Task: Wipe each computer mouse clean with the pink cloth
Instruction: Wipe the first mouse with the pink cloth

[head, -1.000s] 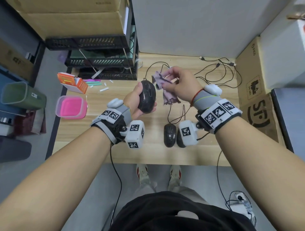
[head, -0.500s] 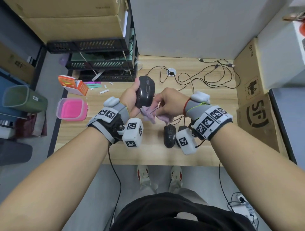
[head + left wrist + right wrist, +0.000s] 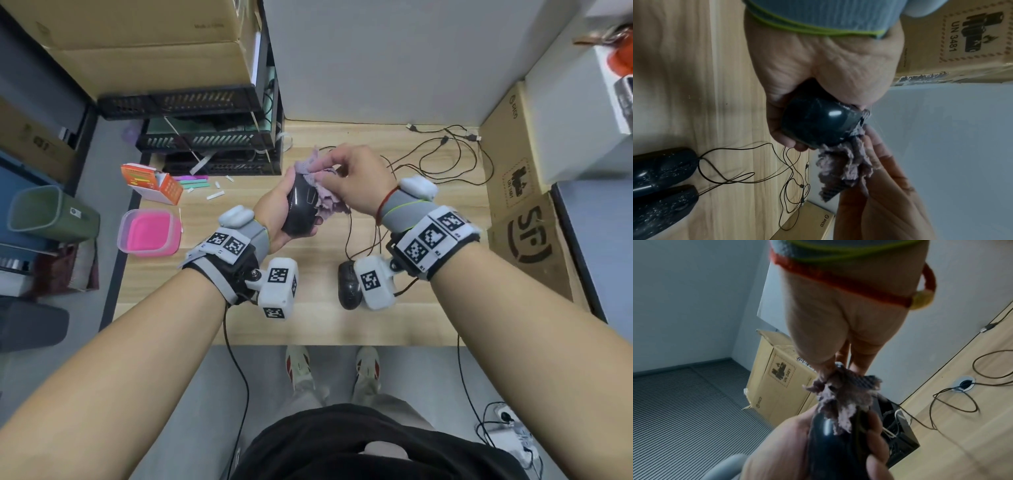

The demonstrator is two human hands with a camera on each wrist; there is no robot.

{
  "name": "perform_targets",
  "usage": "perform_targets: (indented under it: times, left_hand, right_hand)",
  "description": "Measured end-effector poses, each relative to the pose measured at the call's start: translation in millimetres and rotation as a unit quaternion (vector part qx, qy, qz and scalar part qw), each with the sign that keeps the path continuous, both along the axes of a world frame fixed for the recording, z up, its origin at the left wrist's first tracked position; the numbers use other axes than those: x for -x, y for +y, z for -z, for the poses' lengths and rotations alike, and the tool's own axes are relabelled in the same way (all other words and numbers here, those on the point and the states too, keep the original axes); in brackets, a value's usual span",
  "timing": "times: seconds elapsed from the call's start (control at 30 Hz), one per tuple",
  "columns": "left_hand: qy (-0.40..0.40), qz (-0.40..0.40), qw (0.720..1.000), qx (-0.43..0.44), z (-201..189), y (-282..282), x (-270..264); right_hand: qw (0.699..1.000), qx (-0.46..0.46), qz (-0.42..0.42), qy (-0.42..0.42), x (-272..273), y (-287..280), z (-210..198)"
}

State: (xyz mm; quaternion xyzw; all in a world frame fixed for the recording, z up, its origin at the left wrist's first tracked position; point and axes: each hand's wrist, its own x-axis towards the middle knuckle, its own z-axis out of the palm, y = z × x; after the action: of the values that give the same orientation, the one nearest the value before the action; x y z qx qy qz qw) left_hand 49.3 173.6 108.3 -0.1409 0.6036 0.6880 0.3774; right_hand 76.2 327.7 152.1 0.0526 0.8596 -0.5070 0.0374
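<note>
Nearest the body, under the right wrist: two more black mice (image 3: 661,186) lie side by side on the wooden desk (image 3: 308,325), one half hidden behind the wrist camera in the head view; their thin cables (image 3: 349,236) run up beneath the right hand. Above the desk, the left hand (image 3: 274,219) cups a glossy black mouse (image 3: 300,209) — fingers and thumb wrapped round its sides, palm underneath, tail end toward the body. Right hand (image 3: 356,181) sits just beyond and to the right of it, fingertips pinching a bunched pink cloth (image 3: 323,198) that is pressed on the mouse's front end and right flank; some cloth pokes out above the left thumb. In the left wrist view the cloth (image 3: 842,170) hangs off the mouse's far end against the right fingers (image 3: 875,146); in the right wrist view it covers the mouse's nose. Left of the left hand: a pink lidded tub (image 3: 149,233), then an orange carton (image 3: 154,185) with small sticks scattered beside it. Farther past both hands, stacked black crates (image 3: 205,147) under cardboard boxes. Right of the right hand — loose cable loops (image 3: 452,150) on the desk, and printed brown boxes (image 3: 524,219) at the desk edge.
</note>
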Motion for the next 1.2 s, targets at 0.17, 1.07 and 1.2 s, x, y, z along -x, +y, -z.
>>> perform_targets:
  times: [0.17, 1.07, 1.2]
  left_hand:
    - [0.002, -0.011, 1.000, -0.014, 1, -2, 1]
    - [-0.042, -0.115, 0.990, -0.075, -15, 5, 10]
    - [-0.023, -0.069, 0.997, -0.036, -11, 3, 8]
  right_hand:
    - [0.998, 0.006, -0.050, 0.032, -3, -13, 2]
    - [0.975, -0.185, -0.084, -0.090, -2, 7, 15]
    - [0.997, 0.050, 0.026, -0.055, 7, 19, 7]
